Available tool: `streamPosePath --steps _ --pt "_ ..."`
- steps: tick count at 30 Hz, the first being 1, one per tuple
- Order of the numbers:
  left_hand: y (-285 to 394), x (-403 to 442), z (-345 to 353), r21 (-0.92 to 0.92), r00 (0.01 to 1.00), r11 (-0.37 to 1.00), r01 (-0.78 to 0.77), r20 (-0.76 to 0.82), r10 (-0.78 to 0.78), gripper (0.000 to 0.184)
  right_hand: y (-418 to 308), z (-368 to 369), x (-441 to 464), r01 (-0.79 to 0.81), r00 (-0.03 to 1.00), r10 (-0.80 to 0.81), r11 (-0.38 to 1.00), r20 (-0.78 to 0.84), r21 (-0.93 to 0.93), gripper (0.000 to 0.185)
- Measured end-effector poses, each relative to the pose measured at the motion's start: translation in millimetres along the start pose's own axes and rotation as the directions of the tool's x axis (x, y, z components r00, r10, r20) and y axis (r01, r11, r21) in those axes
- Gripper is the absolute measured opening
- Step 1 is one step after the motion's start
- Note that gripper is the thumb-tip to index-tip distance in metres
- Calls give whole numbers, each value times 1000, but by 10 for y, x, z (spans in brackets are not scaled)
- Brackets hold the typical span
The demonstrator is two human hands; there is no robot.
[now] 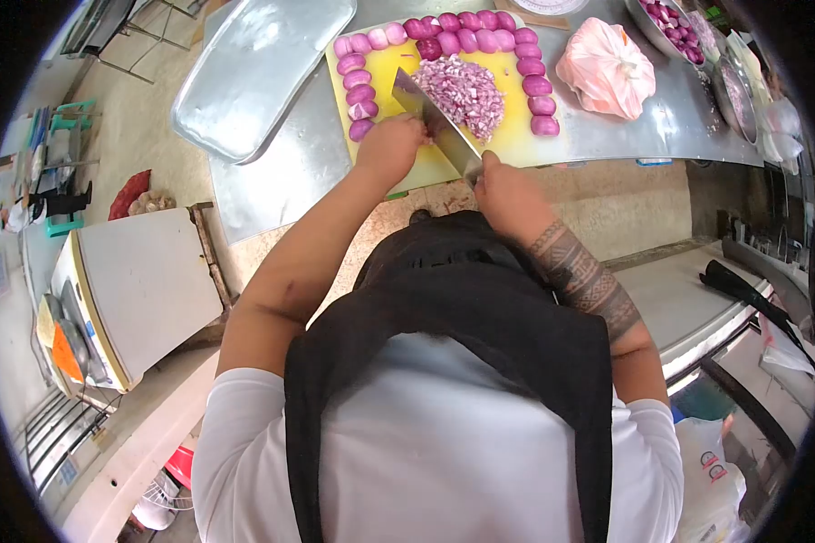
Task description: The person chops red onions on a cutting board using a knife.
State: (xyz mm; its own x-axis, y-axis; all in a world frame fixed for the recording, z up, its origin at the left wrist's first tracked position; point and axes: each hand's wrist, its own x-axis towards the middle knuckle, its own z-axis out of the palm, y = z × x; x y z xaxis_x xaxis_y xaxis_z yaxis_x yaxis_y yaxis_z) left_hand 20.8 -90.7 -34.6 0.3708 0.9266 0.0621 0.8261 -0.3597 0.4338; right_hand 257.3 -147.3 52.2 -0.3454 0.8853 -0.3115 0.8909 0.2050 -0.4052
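Observation:
My right hand (513, 201) grips the handle of a broad-bladed kitchen knife (448, 131), its blade slanting up and left over the yellow cutting board (380, 81). Beside the blade, my left hand (394, 145) has its fingers curled down to the board; what lies under the fingertips is hidden. Just beyond the blade is a heap of chopped red onion (462, 93). Peeled red onion pieces (531, 68) line the board's left, far and right edges.
A large metal tray (254, 72) lies left of the board. To the right are a knotted pinkish plastic bag (607, 68), a metal bowl of onion pieces (668, 32) and another metal bowl (733, 100). A white chest-like unit (149, 285) stands at the left.

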Motion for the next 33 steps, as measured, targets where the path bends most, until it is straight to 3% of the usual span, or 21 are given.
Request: streamPosePath --steps 2,5,6,8,9,12,14,21,22,28,31,33 --pt "-40 5 -64 -29 999 1000 6 45 -5 22 160 34 131 76 994 -66 989 -85 125 20" --pt "-420 37 -239 166 945 971 -171 -251 209 22 147 -236 -67 67 997 -62 986 -36 151 23" --pt "-176 123 -623 -186 942 971 147 -275 -195 20 171 -239 -110 59 998 -61 990 9 129 23" --pt "-132 264 -1066 -322 838 882 344 -318 -443 19 236 -198 -176 47 993 -56 995 105 84 22" --pt "-382 374 -1122 -112 846 958 265 -450 -287 20 294 -141 -159 36 996 -46 991 82 128 23" --pt "-477 723 -1253 -27 869 986 167 -467 -160 22 538 19 87 49 999 -43 968 -33 245 23" --pt "-494 952 -1123 -10 929 993 117 -352 -112 26 744 -2 269 105 985 -56 947 -163 304 25" --pt "-652 1595 -369 84 962 969 -232 -130 242 47 875 -955 -15 -139 973 223 762 -54 633 29" --pt "-636 1616 -357 174 965 959 -224 -97 243 48 958 -924 -51 -80 966 233 687 -115 722 28" --pt "-574 1650 -506 180 966 949 -258 73 249 49 1393 -862 -246 -136 951 307 555 -49 821 33" --pt "-536 1652 -541 249 973 942 -224 109 203 45 1522 -840 -316 -148 960 278 562 -18 814 33" --pt "-495 1676 -583 291 972 937 -195 185 145 46 1518 -954 -365 -224 962 268 645 58 730 35"
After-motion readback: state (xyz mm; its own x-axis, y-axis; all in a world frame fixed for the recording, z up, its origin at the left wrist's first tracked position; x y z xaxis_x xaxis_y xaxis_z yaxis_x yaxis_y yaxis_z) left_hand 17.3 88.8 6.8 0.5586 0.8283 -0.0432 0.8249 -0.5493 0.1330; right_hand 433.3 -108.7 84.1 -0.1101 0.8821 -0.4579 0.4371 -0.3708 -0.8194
